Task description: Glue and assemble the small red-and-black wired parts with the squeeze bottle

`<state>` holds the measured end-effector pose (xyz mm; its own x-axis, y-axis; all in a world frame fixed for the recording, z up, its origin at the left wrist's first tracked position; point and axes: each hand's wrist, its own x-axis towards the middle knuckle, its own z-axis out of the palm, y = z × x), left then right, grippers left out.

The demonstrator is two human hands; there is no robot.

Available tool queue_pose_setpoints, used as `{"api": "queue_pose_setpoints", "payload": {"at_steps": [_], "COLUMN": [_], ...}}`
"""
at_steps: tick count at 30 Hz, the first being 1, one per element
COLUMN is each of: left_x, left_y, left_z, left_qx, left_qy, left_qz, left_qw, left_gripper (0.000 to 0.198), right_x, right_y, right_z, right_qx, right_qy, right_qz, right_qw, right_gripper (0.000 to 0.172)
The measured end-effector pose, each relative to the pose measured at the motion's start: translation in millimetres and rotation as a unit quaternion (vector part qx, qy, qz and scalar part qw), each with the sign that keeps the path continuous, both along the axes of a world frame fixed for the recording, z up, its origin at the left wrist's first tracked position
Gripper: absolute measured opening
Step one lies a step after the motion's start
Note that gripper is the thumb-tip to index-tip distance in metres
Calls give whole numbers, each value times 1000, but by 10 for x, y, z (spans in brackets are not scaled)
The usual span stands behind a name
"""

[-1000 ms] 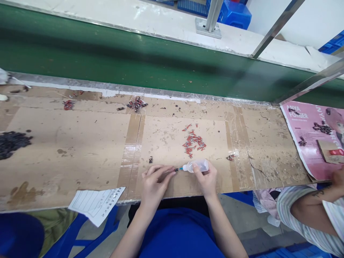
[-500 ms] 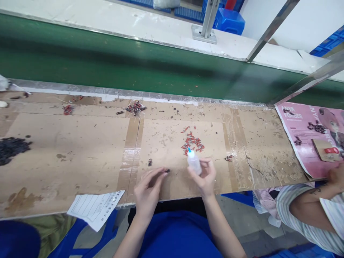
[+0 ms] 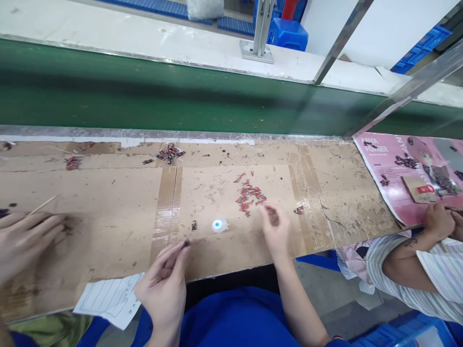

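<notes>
**A small dark part pinched in the left hand**

The left hand holds the small dark part between thumb and forefinger, just above the brown cardboard-covered tabletop. The right hand is loosely open and holds nothing, near a heap of small red parts. Between both hands stands a small clear plastic bottle with a blue tip.

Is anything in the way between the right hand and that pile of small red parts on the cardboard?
Nothing visible. Only bare cardboard lies between the right hand and the red parts. The small bottle stands off to the left, clear of that line.
</notes>
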<state>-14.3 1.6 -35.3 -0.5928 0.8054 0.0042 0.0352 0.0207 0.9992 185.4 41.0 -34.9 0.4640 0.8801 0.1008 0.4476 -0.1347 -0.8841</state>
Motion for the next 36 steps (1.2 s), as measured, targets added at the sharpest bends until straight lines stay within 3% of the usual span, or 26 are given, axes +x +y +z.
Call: {"api": "queue_pose_setpoints", "payload": {"at_steps": [2, 5, 9, 13, 17, 21, 25, 36], "left_x": [41, 101, 166, 226, 302, 384, 426, 404], "left_y": [-7, -27, -39, -14, 13, 20, 21, 19], "left_z": [45, 120, 197, 233, 283, 365, 407, 384], "left_qx": [-3, 5, 18, -8, -17, -35, -54, -66], "left_qy": [-3, 0, -13, -37, -66, -83, -91, -86], "left_qz": [-14, -34, -64, -109, -187, -208, -216, -251], "left_qw": [1000, 999, 998, 993, 980, 974, 971, 962], "left_gripper": [13, 12, 10, 12, 12, 11, 14, 13], "right_x": [155, 243, 199, 173, 85, -147, -308, -301], "right_y": [78, 182, 218, 183, 60, -175, -330, -335], "right_z": [-14, -79, -151, -115, 62, 367, 591, 533], "right_qx": [-9, -24, -20, -31, -26, -19, 7, 51], "right_qy": [-48, -124, -143, -111, 24, 192, 189, 55], "right_qz": [-58, -52, -44, -41, -48, 24, 97, 165], "right_qw": [997, 991, 989, 992, 998, 981, 977, 983], "right_gripper": [23, 17, 14, 20, 20, 14, 8, 14]}}
